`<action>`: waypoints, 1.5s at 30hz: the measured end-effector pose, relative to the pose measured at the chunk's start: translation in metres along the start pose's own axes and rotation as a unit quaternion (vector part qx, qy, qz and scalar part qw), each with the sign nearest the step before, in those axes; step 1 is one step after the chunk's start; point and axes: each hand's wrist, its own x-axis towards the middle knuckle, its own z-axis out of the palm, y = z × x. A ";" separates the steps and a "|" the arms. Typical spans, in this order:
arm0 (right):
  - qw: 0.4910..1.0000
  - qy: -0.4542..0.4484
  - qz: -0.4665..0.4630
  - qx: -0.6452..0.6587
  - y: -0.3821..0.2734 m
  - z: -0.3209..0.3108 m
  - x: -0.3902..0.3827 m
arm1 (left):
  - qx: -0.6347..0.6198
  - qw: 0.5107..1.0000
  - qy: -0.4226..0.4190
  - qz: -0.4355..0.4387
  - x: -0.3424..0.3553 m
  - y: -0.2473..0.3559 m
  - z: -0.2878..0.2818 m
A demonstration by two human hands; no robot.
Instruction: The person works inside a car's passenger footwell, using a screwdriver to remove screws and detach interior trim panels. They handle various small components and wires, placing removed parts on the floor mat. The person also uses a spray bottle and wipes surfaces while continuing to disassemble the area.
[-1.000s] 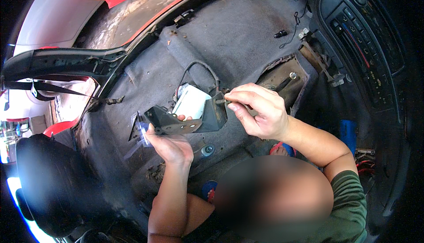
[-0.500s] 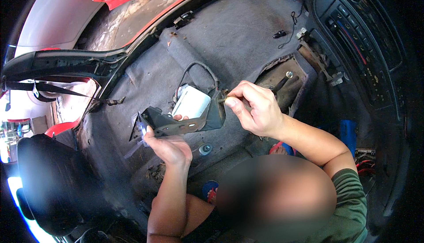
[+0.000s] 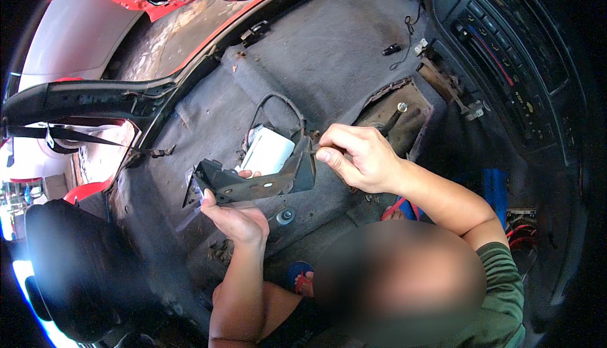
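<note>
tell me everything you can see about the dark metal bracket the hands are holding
The dark metal bracket is a long, angular bar with bent-up ends and a small pale hole near its middle. It looks worn and dusty. It is held roughly level above the grey car floor carpet. The left hand grips its lower edge from beneath; the right hand pinches its raised right end. A white box-shaped module sits just behind it.

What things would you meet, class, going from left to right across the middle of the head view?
Black seat belt strap → left hand → dark metal bracket → right hand → bolt → dashboard control panel.
</note>
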 end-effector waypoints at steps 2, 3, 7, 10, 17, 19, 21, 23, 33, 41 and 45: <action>0.998 -0.004 -0.034 -0.044 0.009 0.001 0.000 | 0.005 1.000 0.011 0.000 0.000 -0.001 0.003; 1.000 -0.026 0.014 0.007 0.010 0.002 0.000 | 0.001 1.000 0.003 -0.005 0.000 -0.002 0.001; 0.738 -0.071 0.270 0.614 0.034 -0.006 -0.001 | -0.019 1.000 -0.002 0.006 0.001 -0.005 -0.002; 0.722 0.008 0.348 0.599 0.027 -0.018 -0.010 | 0.027 0.996 -0.001 0.081 -0.003 -0.003 0.004; 0.839 -0.058 0.247 0.482 0.031 -0.030 -0.021 | 0.254 0.952 -0.045 0.165 -0.013 0.000 0.025; 0.864 -0.036 0.237 0.442 0.011 -0.032 -0.017 | 0.292 0.939 -0.084 0.160 -0.015 0.000 0.026; 0.879 -0.022 0.227 0.419 -0.006 -0.031 -0.013 | 0.376 0.880 -0.118 0.265 -0.011 0.000 0.023; 0.900 -0.015 0.186 0.395 -0.024 -0.033 -0.011 | 0.428 0.840 -0.127 0.310 -0.014 0.004 0.030; 0.994 -0.010 -0.060 0.093 -0.029 -0.015 0.009 | 0.479 0.772 -0.191 0.370 -0.016 0.009 0.041; 0.984 0.035 -0.171 -0.043 -0.015 0.006 0.008 | 0.496 0.761 -0.193 0.372 -0.015 0.009 0.040; 0.980 0.052 -0.163 -0.101 -0.014 0.012 0.008 | 0.507 0.753 -0.197 0.371 -0.015 0.009 0.040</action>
